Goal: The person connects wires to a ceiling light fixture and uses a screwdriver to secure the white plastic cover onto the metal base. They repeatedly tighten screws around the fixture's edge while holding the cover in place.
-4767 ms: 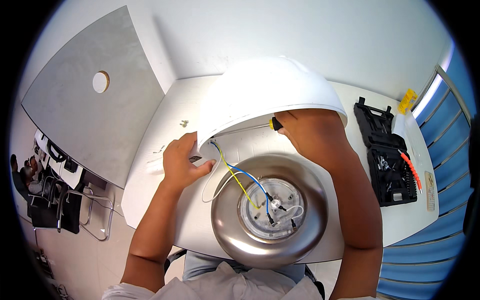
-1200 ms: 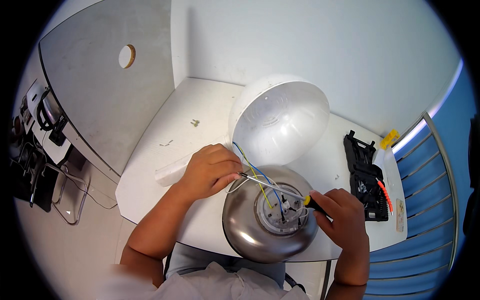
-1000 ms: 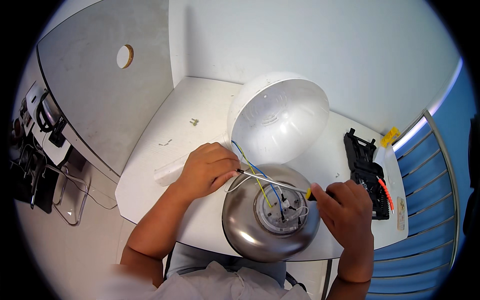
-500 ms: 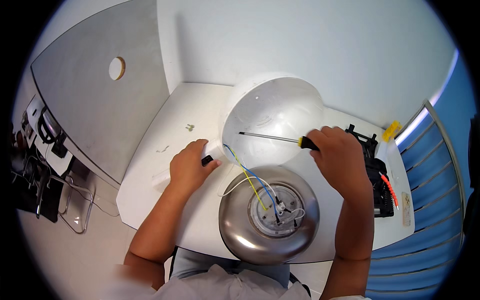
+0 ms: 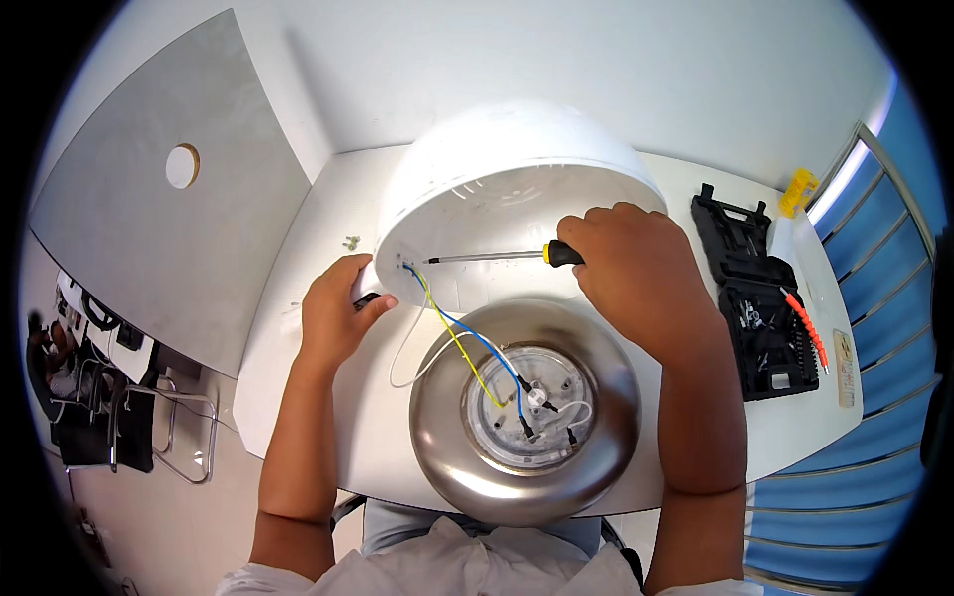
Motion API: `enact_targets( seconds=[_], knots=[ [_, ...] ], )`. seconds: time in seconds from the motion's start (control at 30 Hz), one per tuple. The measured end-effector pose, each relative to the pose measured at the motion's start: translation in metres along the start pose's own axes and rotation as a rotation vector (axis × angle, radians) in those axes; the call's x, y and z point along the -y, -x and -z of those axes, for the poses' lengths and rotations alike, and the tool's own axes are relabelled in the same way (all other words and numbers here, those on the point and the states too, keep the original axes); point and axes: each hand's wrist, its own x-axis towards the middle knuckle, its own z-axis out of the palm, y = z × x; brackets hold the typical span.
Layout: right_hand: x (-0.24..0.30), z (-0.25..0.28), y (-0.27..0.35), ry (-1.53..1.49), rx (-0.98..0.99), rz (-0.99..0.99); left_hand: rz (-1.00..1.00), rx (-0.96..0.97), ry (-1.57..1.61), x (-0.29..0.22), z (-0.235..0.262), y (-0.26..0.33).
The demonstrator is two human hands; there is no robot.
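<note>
1. Right hand grips screwdriver, tip w/in white dome shade.
2. Left hand holds shade's left rim, tilted on table.
3. Wires go to metal base in front.

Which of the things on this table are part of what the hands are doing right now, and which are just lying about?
In use:
- white dome shade, steadied at its rim by the left hand
- screwdriver, gripped by the right hand, tip inside the shade
- metal lamp base
- blue, yellow and white wires joining base and shade

Lying about:
- open black tool case
- small screws
- grey panel with a round hole
</note>
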Motion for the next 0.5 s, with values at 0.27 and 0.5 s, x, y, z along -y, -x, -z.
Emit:
enact_targets(
  seconds=[0.27,0.5],
  knots=[
    [0.0022,-0.0022,-0.0025,-0.098,0.077,-0.037,0.001,0.011,0.004,-0.0047,-0.0001,-0.0021],
    [0.0046,-0.0052,-0.0048,-0.055,0.02,0.033,0.046,0.016,0.052,-0.0045,-0.0004,-0.0023]
  ],
)
